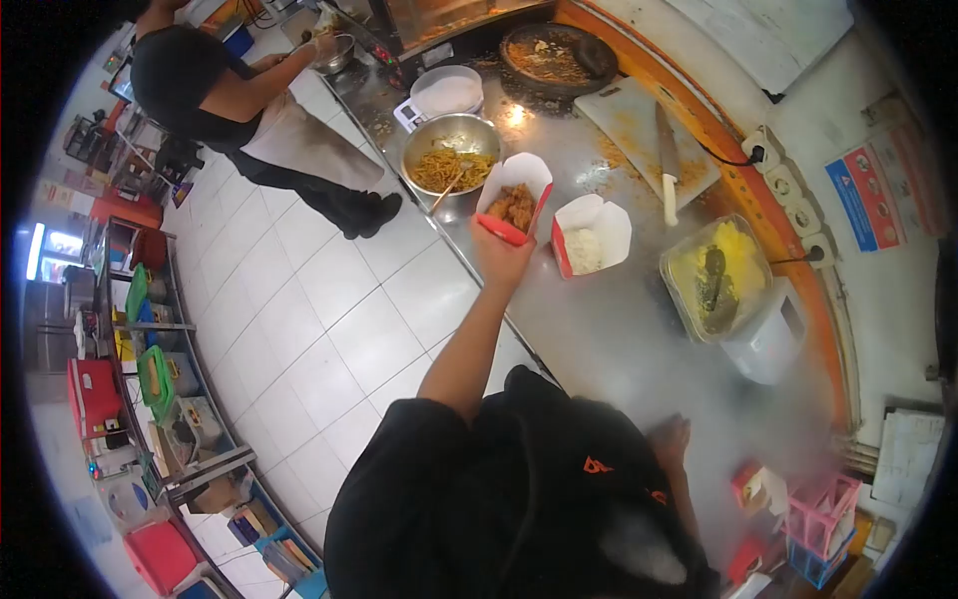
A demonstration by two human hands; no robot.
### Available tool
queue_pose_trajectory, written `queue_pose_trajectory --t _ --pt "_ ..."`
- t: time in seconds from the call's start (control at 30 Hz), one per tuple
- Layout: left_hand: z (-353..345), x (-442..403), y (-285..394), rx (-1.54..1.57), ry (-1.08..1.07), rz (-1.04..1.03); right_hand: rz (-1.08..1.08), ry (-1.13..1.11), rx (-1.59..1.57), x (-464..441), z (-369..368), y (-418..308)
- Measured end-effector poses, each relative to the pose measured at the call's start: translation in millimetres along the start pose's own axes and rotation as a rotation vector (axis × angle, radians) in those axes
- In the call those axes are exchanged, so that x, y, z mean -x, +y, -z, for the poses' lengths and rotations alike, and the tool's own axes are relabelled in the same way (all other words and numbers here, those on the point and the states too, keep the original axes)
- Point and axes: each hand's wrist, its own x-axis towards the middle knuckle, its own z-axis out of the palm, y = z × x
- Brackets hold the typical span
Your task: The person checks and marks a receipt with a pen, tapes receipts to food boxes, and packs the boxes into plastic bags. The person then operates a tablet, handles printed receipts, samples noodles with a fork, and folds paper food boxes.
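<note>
My left hand (502, 258) is closed around the lower part of a red and white takeaway box (539, 178), its flaps open and brown fried pieces of food (513, 208) inside. Just right of it, a second takeaway box (609, 227) stands on the steel counter with white rice (589, 250) in it. A metal bowl of noodles (451, 165) lies beyond my left hand, a wooden-looking utensil handle (446, 190) leaning over its rim. Lower right, my right hand (671, 435) rests on the counter beside my body, fingers appearing extended and holding nothing visible.
A knife (667, 165) lies on a stained cutting board (639, 130). Nearby are a plastic tub of yellow food (733, 255), a round stone-like dish (549, 60) and a kitchen scale (407, 115). Another person (230, 100) works at the far left; shelves (180, 399) line that side.
</note>
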Motion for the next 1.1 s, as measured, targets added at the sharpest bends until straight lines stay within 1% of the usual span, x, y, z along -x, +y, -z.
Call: queue_pose_trajectory --t 0.03,0.1,0.13,0.2,0.23,0.3,0.33,0.37,0.4,0.47,0.53,0.57,0.6,0.63,0.67,0.7,0.77,0.8,0.87,0.9,0.97,1.0,1.03,1.07,1.1 --pt "6 6 -9 -0.007 0.003 0.004 0.003 -0.007 0.002 0 -2 0" --pt "19 20 -24 0.235 0.027 0.001 0.085 0.015 0.045 4 -7 15" --pt "25 31 -33 0.226 0.023 0.025 0.075 -0.004 0.059 2 -11 24" --pt "49 45 -19 0.144 0.050 -0.015 0.352 0.140 0.136 -7 -32 53" --pt "59 53 -18 0.131 0.043 0.013 0.342 0.113 0.149 -1 -23 49" --pt "77 65 -24 0.164 0.034 -0.049 0.165 -0.065 0.122 1 5 16" --pt "84 77 -54 0.103 0.007 -0.068 0.157 -0.083 0.135 -3 7 17" --pt "97 89 -65 0.097 0.003 -0.047 0.170 -0.099 0.137 -4 9 20" --pt "109 101 -72 -0.005 -0.043 -0.078 0.182 -0.113 0.136 -6 9 23" --pt "120 124 -57 -0.104 -0.106 -0.103 0.202 -0.149 0.128 -8 20 19" --pt "128 131 18 -0.215 -0.315 -0.064 0.255 -0.153 0.088 -5 30 17" --pt "126 148 36 -0.038 -0.352 -0.016 0.281 -0.132 0.062 -2 34 20" --pt "124 165 54 0.144 -0.384 0.041 0.260 -0.125 0.057 2 40 24" --pt "122 181 72 0.318 -0.409 0.101 0.267 -0.144 -0.087 7 45 28" --pt "109 195 92 0.683 -0.315 0.035 0.283 -0.157 -0.236 10 49 31" --pt "98 207 112 0.761 -0.302 -0.137 0.278 -0.142 -0.247 14 53 36" --pt "77 230 152 0.937 -0.308 -0.489 0.362 -0.049 -0.335 32 63 55" --pt "70 248 176 0.862 -0.314 -0.561 0.346 -0.035 -0.339 40 73 63" --pt "63 294 233 0.792 -0.351 -0.611 0.268 -0.053 -0.549 73 90 87" --pt "54 313 266 0.823 -0.313 -0.715 0.258 -0.030 -0.568 85 94 109" --pt "27 346 309 0.880 -0.297 -0.848 0.204 -0.056 -0.659 99 96 149" --pt "15 368 323 0.956 -0.293 -0.889 0.233 -0.017 -0.672 109 97 170" --pt "8 387 332 1.003 -0.304 -0.901 0.207 -0.004 -0.690 118 93 192" --pt "1 407 341 1.050 -0.315 -0.914 0.220 0.015 -0.780 125 89 215" --pt "-4 424 350 1.067 -0.370 -0.904 0.236 0.037 -0.868 134 89 235"
